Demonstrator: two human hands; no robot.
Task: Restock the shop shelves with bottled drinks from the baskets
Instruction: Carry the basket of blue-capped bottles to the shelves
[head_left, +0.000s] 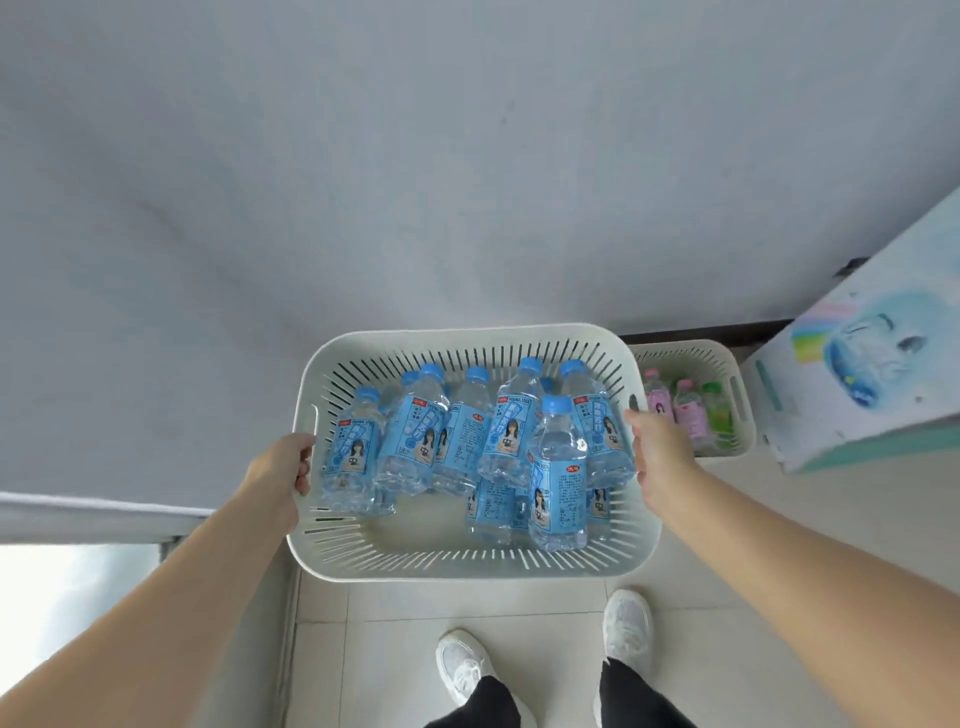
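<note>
Left hand (283, 470) curled round one handle slot and right hand (657, 457) clasping the opp. rim, a person holds a white basket (467, 569) packed w/ blue-capped bottles (558, 467) above the floor, second basket (727, 364) just beyond, no shelf in view, so restocking prob. barely begun.

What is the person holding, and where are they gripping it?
The white basket of blue-capped bottles, by its two ends: the left hand grips the left rim by the handle slot, the right hand the right rim.

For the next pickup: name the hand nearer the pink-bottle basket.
Right. The right hand grips the blue-bottle basket's rim beside the pink-bottle basket; the left hand holds the opposite rim, farther off.
</note>
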